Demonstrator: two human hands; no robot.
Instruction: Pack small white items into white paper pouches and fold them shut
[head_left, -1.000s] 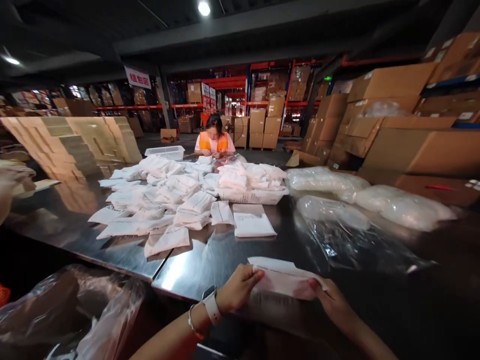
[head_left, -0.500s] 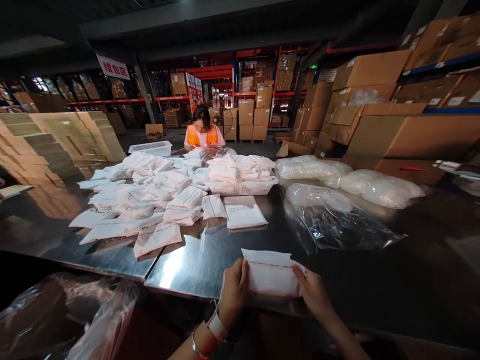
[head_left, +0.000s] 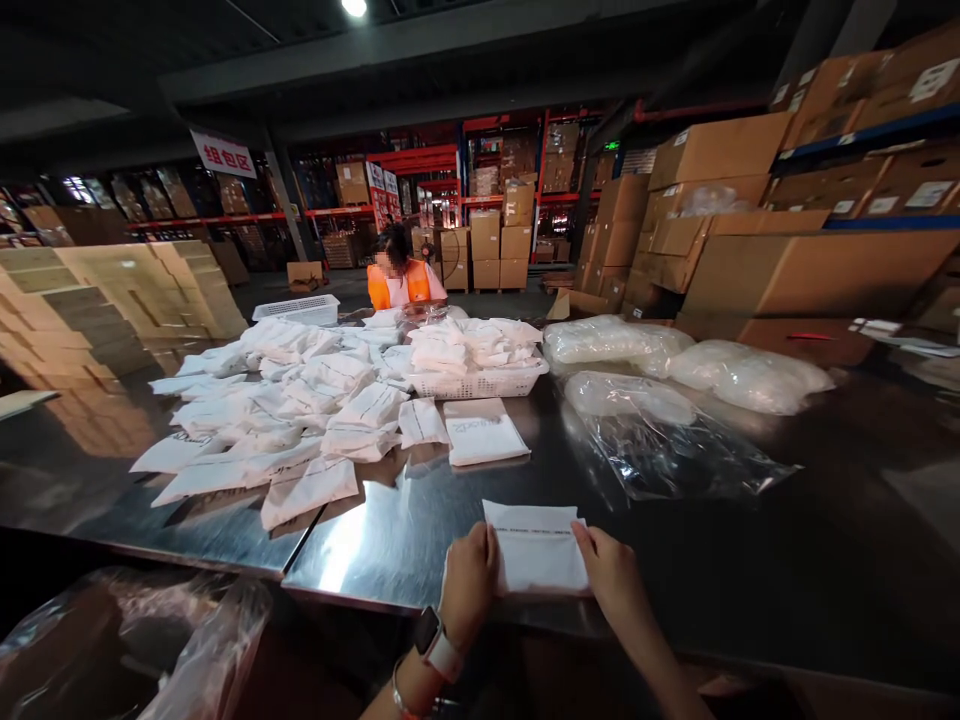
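A white pouch [head_left: 536,552] with a dark printed line across its upper part is held up at the table's near edge. My left hand [head_left: 470,572], with a watch on its wrist, grips the pouch's left side. On the opposite side, the thumb and fingers of my right hand [head_left: 606,565] close on its right edge. Beyond it, a flat white pouch with lettering [head_left: 486,432] lies on the metal table [head_left: 420,530], beside a smaller white pouch [head_left: 422,422]. A big heap of similar white pouches [head_left: 292,385] spreads to the left.
A white basket [head_left: 480,384] full of pouches stands mid-table; another basket [head_left: 296,311] is behind the heap. Clear plastic bags [head_left: 675,430] lie at right. A person in an orange vest [head_left: 406,282] sits across. A plastic-lined container [head_left: 202,640] is at lower left. Cartons [head_left: 817,280] stand at right.
The pouch stays between both hands, now turned a little flatter toward me, so its printed line shows more plainly. My left wrist has rotated, showing the watch face. The view has shifted slightly.
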